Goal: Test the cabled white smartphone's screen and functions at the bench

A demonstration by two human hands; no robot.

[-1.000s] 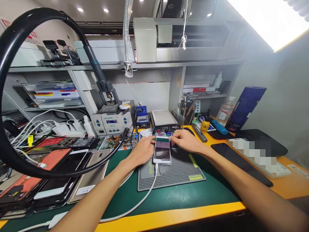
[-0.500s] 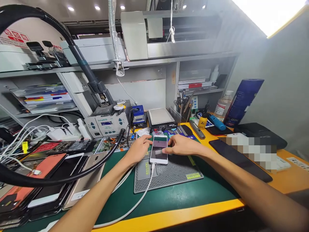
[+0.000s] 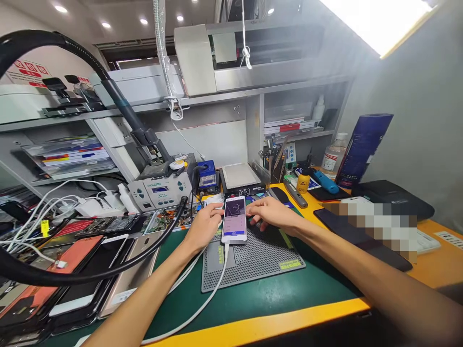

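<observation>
On the white smartphone [image 3: 233,226], over the far-left corner of the grey mat [image 3: 267,262], a dial page [image 3: 236,207] is newly displayed, suggesting touch response, left hand [image 3: 204,225] and right hand [image 3: 270,212] fingers being loosely bent, grip unclear.

phone [image 3: 234,222]: lit | cable [image 3: 226,251]: plugged in | left fingers [image 3: 215,206], right fingers [image 3: 256,210]: flanking phone

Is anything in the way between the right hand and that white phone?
Nothing visible: the right hand is just right of the white phone; whether it touches is unclear. The white cable leaves the phone's lower end, clear of that hand.
</observation>
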